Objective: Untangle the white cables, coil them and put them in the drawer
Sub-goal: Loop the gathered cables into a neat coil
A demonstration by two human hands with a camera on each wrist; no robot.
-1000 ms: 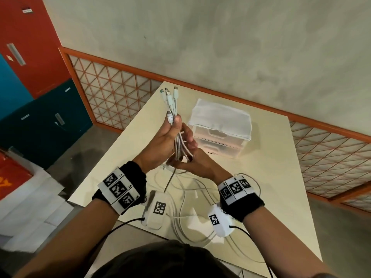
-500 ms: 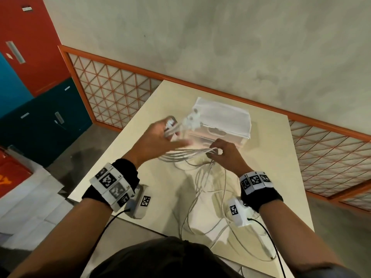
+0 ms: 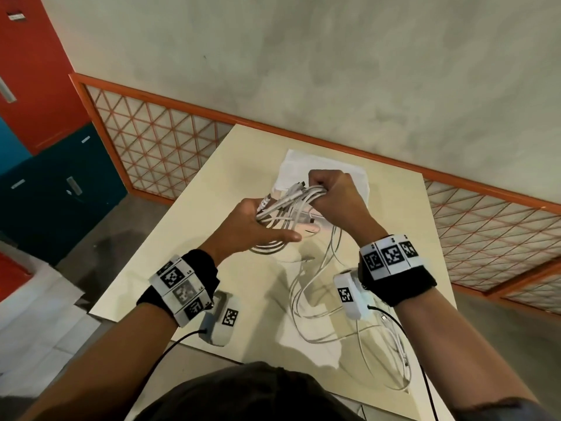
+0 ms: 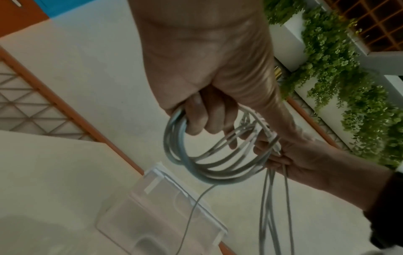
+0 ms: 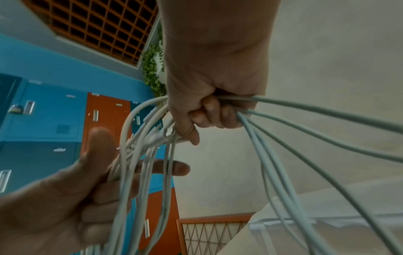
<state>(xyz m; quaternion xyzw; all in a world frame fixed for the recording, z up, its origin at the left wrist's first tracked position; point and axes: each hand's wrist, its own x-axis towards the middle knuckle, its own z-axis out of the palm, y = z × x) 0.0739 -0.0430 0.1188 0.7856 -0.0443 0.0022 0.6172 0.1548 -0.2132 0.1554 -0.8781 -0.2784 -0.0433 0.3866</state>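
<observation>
Several white cables (image 3: 288,202) are bunched between my hands above the table, their plugs sticking out toward the upper left. My left hand (image 3: 261,229) has its fingers (image 4: 200,117) curled through a round coil of them (image 4: 209,165). My right hand (image 3: 334,196) is a fist gripping the strands (image 5: 209,110) just right of the coil. From that fist the rest of the cables (image 3: 318,299) hang down and lie in loose loops on the table. The small clear drawer box (image 3: 361,180) with a white top stands behind my hands, partly hidden by them.
The cream table (image 3: 236,165) has its far edge against an orange-framed lattice rail (image 3: 182,141) and a grey wall. Red and blue lockers (image 3: 45,177) stand to the left, beyond the table's left edge. Camera leads run from both wrists.
A second ago both hands held the cable ends upright, close together. The hands then swung apart, and now the right hand has carried strands up over the drawer box, forming a coil in the left hand.
</observation>
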